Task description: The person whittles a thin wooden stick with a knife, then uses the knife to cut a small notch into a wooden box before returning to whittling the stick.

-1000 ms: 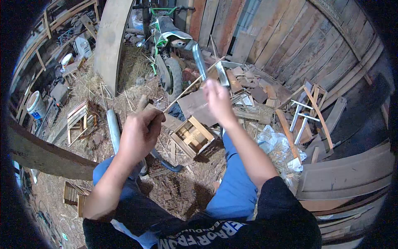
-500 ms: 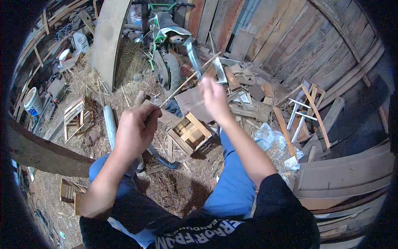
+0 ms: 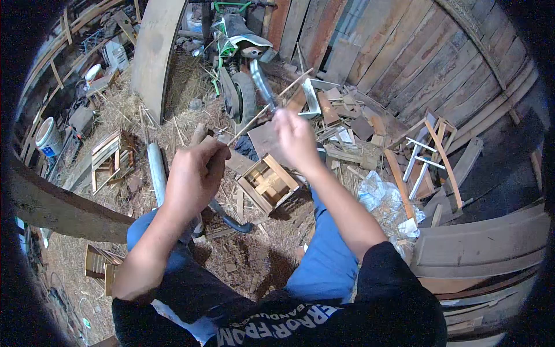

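Note:
My left hand (image 3: pixel 199 170) is closed around the lower end of a thin wooden strip (image 3: pixel 252 121), which slants up and away to the right. In my right hand (image 3: pixel 296 137), slightly blurred, is a large knife (image 3: pixel 262 82). Its shiny blade points up and to the left and crosses the strip in this view, just beyond my fingers. The knife's handle is hidden in my fist. Below and between my hands sits a small slatted wooden box (image 3: pixel 267 184) on the littered ground, its open side facing up.
A green and white motorbike (image 3: pixel 237 52) stands ahead, near a plank wall (image 3: pixel 399 52). Scrap wood (image 3: pixel 352 115) is heaped at the right, beside a plastic bag (image 3: pixel 376 194). A tall board (image 3: pixel 151 63) leans at the left, and a white bucket (image 3: pixel 49 137) stands farther left.
The knife blade has tilted further left across the strip, and my right hand has shifted slightly. My left hand keeps its hold on the strip. The whole view has moved a little.

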The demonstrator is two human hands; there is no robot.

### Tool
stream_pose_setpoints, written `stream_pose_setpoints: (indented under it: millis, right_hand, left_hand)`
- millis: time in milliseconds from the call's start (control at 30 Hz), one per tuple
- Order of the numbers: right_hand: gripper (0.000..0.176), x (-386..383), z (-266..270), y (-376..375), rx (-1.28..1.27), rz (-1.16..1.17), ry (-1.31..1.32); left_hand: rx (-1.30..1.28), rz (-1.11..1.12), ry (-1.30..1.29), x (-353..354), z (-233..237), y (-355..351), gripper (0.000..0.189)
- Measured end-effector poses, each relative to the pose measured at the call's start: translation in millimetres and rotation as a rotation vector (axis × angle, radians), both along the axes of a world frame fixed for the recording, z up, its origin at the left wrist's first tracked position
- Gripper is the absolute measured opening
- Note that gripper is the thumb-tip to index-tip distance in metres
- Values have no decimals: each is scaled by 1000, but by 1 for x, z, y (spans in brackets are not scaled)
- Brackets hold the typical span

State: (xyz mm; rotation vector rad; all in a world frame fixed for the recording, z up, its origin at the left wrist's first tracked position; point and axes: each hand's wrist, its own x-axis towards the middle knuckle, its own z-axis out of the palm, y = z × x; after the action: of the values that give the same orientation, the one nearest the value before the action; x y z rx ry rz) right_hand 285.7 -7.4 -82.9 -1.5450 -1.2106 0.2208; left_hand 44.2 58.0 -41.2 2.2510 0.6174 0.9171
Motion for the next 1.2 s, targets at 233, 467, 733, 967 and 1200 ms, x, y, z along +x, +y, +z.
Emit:
stream_pose_setpoints:
  millis: [233,467,733,967,1200]
  right_hand:
    - [44,33,-8,16,235,-108,478]
    - [29,-18,-18,10,140,113,796]
    - [19,-52,-41,25,219,349,505]
    - [23,-61,-33,16,197,441,682]
    - [27,-46,-45,7,164,406,735]
  left_hand:
    - [-220,3,1,5,-4,9,9]
    - [-542,-98,-434,33,-19,33,14]
    - [-611,-127,-619,40,-7,41,10]
    - [-711,-127,-642,47,-5,43,10]
    - [-626,-72,-569,30,9,56,32]
